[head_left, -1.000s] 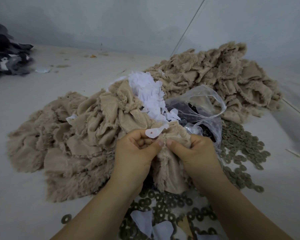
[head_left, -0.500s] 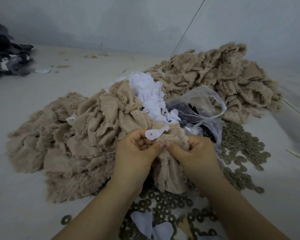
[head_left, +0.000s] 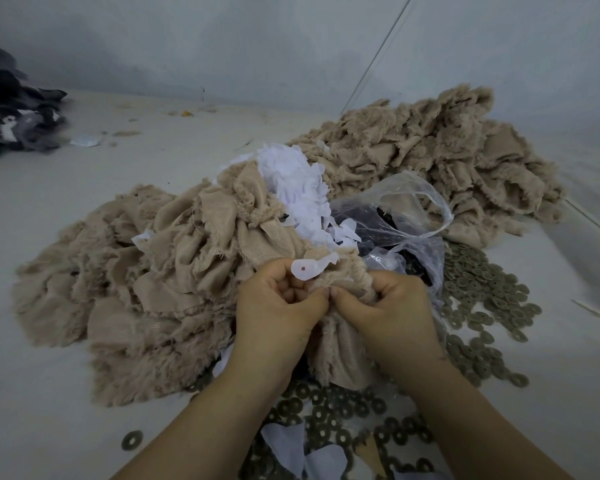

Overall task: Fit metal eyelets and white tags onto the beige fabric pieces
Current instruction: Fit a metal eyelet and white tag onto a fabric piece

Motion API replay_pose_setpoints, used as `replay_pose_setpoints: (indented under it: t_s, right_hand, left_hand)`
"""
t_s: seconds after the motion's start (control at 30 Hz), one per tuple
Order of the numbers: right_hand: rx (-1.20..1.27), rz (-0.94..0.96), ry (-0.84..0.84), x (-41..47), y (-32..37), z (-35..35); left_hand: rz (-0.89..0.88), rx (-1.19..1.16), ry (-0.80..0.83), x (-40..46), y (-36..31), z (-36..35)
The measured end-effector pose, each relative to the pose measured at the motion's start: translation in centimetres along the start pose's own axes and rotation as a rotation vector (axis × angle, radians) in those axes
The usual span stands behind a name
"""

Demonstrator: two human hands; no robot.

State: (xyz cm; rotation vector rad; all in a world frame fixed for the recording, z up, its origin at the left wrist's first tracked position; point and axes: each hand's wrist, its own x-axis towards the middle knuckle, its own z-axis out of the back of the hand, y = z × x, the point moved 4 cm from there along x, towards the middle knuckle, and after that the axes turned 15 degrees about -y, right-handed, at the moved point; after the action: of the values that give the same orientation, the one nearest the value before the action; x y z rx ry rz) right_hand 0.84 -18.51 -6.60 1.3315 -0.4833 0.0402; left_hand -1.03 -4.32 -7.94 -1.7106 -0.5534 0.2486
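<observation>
My left hand (head_left: 278, 306) and my right hand (head_left: 392, 310) meet thumb to thumb at the centre, both pinching a beige fabric piece (head_left: 343, 351) that hangs down between them. A white tag (head_left: 307, 268) with a small hole sticks up from the fingers of my left hand, lying against the fabric's top edge. Whatever sits between the thumbs is hidden. Several round metal eyelets (head_left: 478, 303) lie scattered to the right, and more eyelets (head_left: 329, 410) lie below my wrists.
A large heap of beige fabric pieces (head_left: 129, 282) fills the left, another heap (head_left: 440, 157) the back right. A pile of white tags (head_left: 295, 188) tops the middle, beside a clear plastic bag (head_left: 406, 216). Dark cloth (head_left: 11, 112) lies far left. Loose white tags (head_left: 291, 448) lie near my forearms.
Barely anything differs: both hands stay pinched together on the fabric, and the white tag keeps its place above my left fingers.
</observation>
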Motion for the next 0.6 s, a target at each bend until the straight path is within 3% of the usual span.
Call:
replay_pose_setpoints:
  t_s: [0.13,0.3,0.47,0.6]
  right_hand:
    - [-0.017,-0.013,-0.026,-0.01,-0.09,0.07]
    - [-0.117,0.074,-0.063,-0.09,0.11,-0.08]
    - [-0.115,0.055,-0.101,0.03,-0.14,0.19]
    - [-0.113,0.068,-0.077,0.03,-0.01,0.16]
  left_hand:
    - [0.017,0.003,0.003,0.09,0.06,0.10]
    - [-0.151,0.108,-0.004,-0.33,-0.60,-0.19]
    - [0.031,-0.009,0.040,0.01,0.02,-0.03]
    - [0.057,-0.041,0.029,0.09,0.05,0.13]
